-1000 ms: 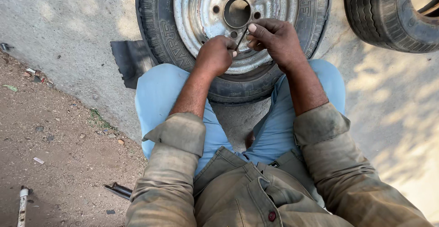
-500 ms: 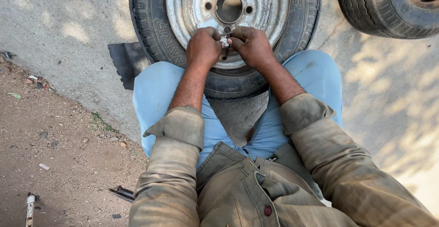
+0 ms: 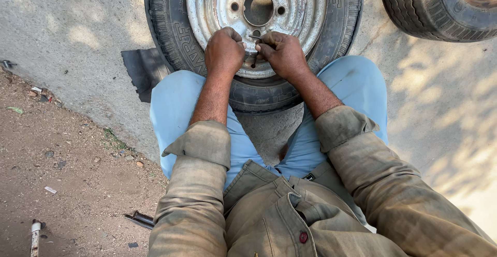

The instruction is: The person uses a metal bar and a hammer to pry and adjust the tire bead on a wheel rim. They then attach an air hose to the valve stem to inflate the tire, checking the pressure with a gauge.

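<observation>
My left hand (image 3: 223, 51) and my right hand (image 3: 282, 54) meet at the top centre of the frame, both resting on the lower part of the worn silver steel wheel rim (image 3: 217, 3) with its round centre hole and ring of small bolt holes. The rim sits in a black rubber tyre (image 3: 165, 24) that lies flat on the pale concrete ground (image 3: 67, 24), its near edge touching my light blue trousers (image 3: 176, 112) between my knees.

My left hand is curled into a loose fist, knuckles up, fingers pressed together. My right hand is bent the same way, thumb and forefinger pinching a small dark metal piece (image 3: 254, 38) that sits in the narrow gap between the two hands, just below the centre hole; I cannot tell what it is.

A second black tyre (image 3: 435, 8) lies in the upper right corner, well apart. A flat dark rubber scrap (image 3: 141, 70) pokes out from under the first tyre at left. Bare brown dirt (image 3: 62, 184) fills the lower left.
</observation>
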